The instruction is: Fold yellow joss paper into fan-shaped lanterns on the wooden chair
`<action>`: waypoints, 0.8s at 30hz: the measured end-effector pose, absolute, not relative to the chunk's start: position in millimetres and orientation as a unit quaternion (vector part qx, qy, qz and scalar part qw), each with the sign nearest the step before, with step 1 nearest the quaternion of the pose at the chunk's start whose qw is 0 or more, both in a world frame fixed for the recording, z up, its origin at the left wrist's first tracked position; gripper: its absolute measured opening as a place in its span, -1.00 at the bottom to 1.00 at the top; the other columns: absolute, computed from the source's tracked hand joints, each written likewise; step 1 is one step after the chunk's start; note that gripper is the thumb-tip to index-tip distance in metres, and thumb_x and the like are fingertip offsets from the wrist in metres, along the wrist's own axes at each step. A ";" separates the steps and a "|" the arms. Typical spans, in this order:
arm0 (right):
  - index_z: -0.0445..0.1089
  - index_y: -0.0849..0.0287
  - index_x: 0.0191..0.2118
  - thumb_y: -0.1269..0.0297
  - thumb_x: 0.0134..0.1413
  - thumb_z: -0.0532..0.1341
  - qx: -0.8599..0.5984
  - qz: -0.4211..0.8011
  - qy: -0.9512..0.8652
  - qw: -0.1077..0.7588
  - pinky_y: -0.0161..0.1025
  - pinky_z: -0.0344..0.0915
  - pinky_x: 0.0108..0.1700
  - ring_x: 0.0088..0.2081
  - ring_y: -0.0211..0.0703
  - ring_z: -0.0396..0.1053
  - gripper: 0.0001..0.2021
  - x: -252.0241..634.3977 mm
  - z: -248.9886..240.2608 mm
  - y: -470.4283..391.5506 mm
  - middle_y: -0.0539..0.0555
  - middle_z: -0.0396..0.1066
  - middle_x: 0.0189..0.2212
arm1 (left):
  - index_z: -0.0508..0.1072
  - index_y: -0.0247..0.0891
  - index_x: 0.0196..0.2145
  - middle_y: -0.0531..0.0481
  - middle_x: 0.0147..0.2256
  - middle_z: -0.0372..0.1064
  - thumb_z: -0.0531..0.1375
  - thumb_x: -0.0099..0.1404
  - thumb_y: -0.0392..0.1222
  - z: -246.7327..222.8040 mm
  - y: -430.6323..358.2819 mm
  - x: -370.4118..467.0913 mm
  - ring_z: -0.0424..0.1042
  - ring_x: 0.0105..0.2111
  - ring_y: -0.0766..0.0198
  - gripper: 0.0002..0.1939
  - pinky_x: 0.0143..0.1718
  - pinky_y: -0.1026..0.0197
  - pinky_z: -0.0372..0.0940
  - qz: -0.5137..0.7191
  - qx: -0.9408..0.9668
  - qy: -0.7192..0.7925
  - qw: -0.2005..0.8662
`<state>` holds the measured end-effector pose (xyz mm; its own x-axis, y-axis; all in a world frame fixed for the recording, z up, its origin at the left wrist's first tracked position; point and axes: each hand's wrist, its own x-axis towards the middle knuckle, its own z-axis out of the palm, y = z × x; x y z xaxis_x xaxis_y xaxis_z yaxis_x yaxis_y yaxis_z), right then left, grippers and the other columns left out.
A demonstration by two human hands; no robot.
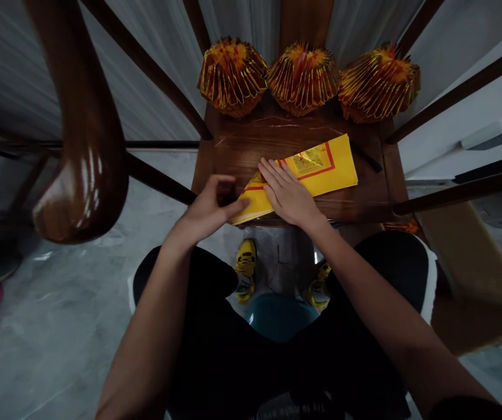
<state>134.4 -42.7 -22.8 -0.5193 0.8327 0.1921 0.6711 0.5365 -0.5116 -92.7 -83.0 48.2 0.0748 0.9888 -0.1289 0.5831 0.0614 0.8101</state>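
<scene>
A stack of yellow joss paper (340,163) with a red border and a gold foil patch lies slanted on the brown wooden chair seat (242,157). Its left end is folded to a slanting edge. My right hand (290,195) rests flat on the middle of the paper, fingers stretched out. At the left corner, my left hand (204,209) has its thumb against the paper's edge. Its fingers are curved and apart from the thumb, with nothing seen between them.
Three pleated gold-and-red paper ornaments, left (232,79), middle (303,79) and right (379,84), line the seat's back. A thin dark stick (367,157) lies right of the paper. Chair spindles flank the seat. A cardboard box (473,256) stands at right, a glossy wooden armrest (88,175) at left.
</scene>
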 end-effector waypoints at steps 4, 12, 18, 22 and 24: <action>0.09 0.31 0.60 0.16 0.58 -0.06 -0.435 0.198 -0.853 0.212 0.16 -0.20 0.70 0.65 0.00 -0.07 -0.36 135.6 -28.8 -40.4 0.20 0.00 0.63 | 0.39 -0.19 0.36 -0.21 0.44 0.34 0.17 0.52 -0.09 52.4 -73.9 -46.4 0.29 0.46 -0.06 -0.49 0.53 -0.22 0.13 0.293 0.753 0.559 0.188; 0.34 0.15 0.49 0.27 0.52 -0.01 -0.421 0.253 -0.824 0.283 0.13 0.06 0.64 0.59 -0.01 0.12 -0.45 149.2 -46.9 -35.5 0.15 0.29 0.52 | 0.28 -0.29 0.52 -0.22 0.57 0.09 -0.01 0.63 0.08 -1.2 -75.6 16.1 0.03 0.60 -0.16 -0.33 0.61 -0.29 -0.11 0.213 0.756 0.612 0.097; 0.38 0.19 0.42 0.23 0.50 0.03 -0.593 0.036 -0.720 0.359 0.38 -0.03 0.61 0.53 0.16 0.22 -0.49 209.3 -34.2 -26.7 0.29 0.40 0.43 | 0.33 -0.26 0.51 -0.21 0.59 0.03 0.06 0.59 0.06 -13.5 -78.4 7.1 0.00 0.59 -0.31 -0.34 0.57 -0.37 -0.06 0.203 0.757 0.620 0.044; 0.11 0.22 0.57 0.15 0.51 0.05 -0.624 -0.050 -0.710 0.322 0.48 -0.19 0.61 0.60 0.25 0.03 -0.37 240.9 -23.0 -35.8 0.34 0.18 0.55 | 0.33 -0.29 0.51 -0.28 0.58 0.03 0.06 0.58 0.05 -15.5 -75.0 6.7 0.04 0.57 -0.37 -0.33 0.53 -0.42 0.00 0.200 0.765 0.612 0.030; 0.14 0.13 0.56 0.20 0.54 -0.03 -0.593 -0.043 -0.745 0.304 0.47 -0.21 0.61 0.59 0.19 0.06 -0.42 242.2 -20.8 -46.1 0.27 0.21 0.55 | 0.33 -0.31 0.50 -0.31 0.58 0.04 0.06 0.58 0.05 -16.2 -74.2 6.4 0.06 0.56 -0.39 -0.33 0.51 -0.43 0.02 0.197 0.768 0.609 0.027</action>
